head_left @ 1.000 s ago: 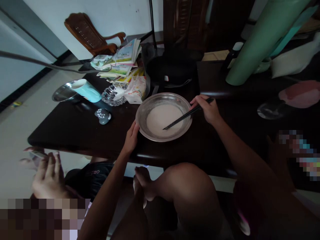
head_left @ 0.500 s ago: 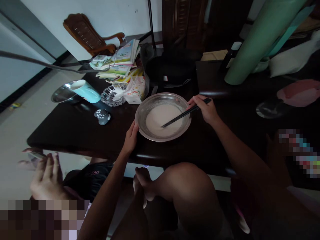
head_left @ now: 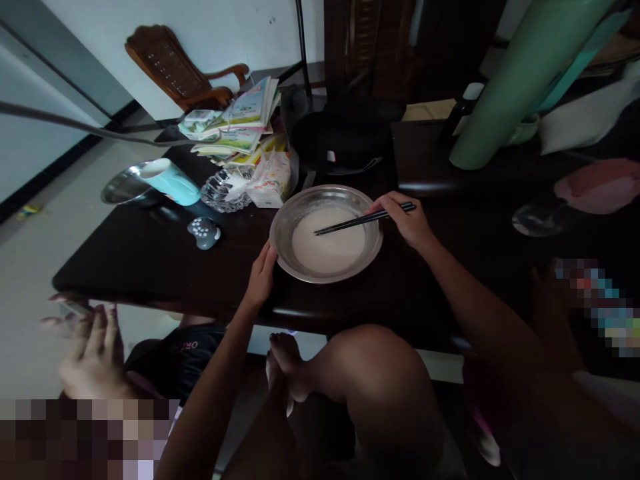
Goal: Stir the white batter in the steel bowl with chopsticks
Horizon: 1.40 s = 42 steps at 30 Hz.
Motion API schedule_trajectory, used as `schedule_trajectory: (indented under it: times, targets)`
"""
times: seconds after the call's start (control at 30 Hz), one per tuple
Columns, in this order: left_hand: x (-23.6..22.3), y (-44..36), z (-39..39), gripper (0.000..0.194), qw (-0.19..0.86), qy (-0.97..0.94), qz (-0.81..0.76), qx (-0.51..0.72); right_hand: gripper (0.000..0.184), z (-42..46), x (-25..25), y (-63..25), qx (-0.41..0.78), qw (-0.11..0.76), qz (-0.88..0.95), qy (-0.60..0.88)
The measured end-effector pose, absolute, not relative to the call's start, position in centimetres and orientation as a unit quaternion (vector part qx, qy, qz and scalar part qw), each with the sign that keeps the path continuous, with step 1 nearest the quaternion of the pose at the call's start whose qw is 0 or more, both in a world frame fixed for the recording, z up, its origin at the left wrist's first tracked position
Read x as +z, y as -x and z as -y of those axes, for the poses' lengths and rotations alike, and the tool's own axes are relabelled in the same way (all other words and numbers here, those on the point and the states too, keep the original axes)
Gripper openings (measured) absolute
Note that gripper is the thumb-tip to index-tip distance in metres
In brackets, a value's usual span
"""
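A shiny metal bowl sits near the front edge of the dark table, with a pale, milky batter in its bottom. My left hand grips the bowl's left rim, thumb on top and the other fingers partly hidden against its side. My right hand is closed around a pair of black chopsticks over the right rim. The chopsticks slant left, their tips at the batter near the middle of the bowl; whether they dip below its surface I cannot tell.
Left of the bowl are a grey paw-patterned object, a light-blue cup, a glass dish and a tissue pack. Books lie behind. A green cylinder stands back right. Another person's hand holds a phone at left.
My right hand has swung the chopsticks within the bowl, their tips shifting up and slightly left to a flatter slant. My left hand and the bowl have stayed in place.
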<state>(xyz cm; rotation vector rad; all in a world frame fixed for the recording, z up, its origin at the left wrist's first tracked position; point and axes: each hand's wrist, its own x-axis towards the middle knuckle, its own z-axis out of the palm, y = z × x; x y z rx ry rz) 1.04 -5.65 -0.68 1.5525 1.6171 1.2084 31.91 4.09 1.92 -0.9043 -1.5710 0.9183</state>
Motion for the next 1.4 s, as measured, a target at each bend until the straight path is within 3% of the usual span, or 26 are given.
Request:
schedule_trajectory:
  times: [0.23,0.47,0.73,0.97,1.23,1.4]
  targets:
    - [-0.6,-1.1,5.7,0.063,0.294,-0.586,-0.607,0.450,0.044,-5.8,1.5,-34.0,0.359,0.618,0.564,0.415]
    - [-0.5,-1.2,5.7,0.063,0.292,-0.590,-0.602,0.453,0.041,-4.0,1.8,-31.7,0.416,0.514,0.654,0.367]
    - [-0.6,-1.1,5.7,0.063,0.293,-0.584,-0.606,0.454,0.045,-5.7,1.7,-34.2,0.362,0.589,0.578,0.433]
    - [-0.7,-1.1,5.6,0.064,0.296,-0.581,-0.605,0.456,0.040,-4.1,1.9,-32.1,0.418,0.508,0.657,0.368]
    - [-0.5,-1.2,5.7,0.063,0.294,-0.580,-0.611,0.452,0.040,-5.6,1.9,-34.4,0.382,0.565,0.606,0.409]
    - [-0.3,-1.3,5.8,0.063,0.293,-0.582,-0.607,0.455,0.041,-4.8,1.8,-33.3,0.413,0.526,0.633,0.390]
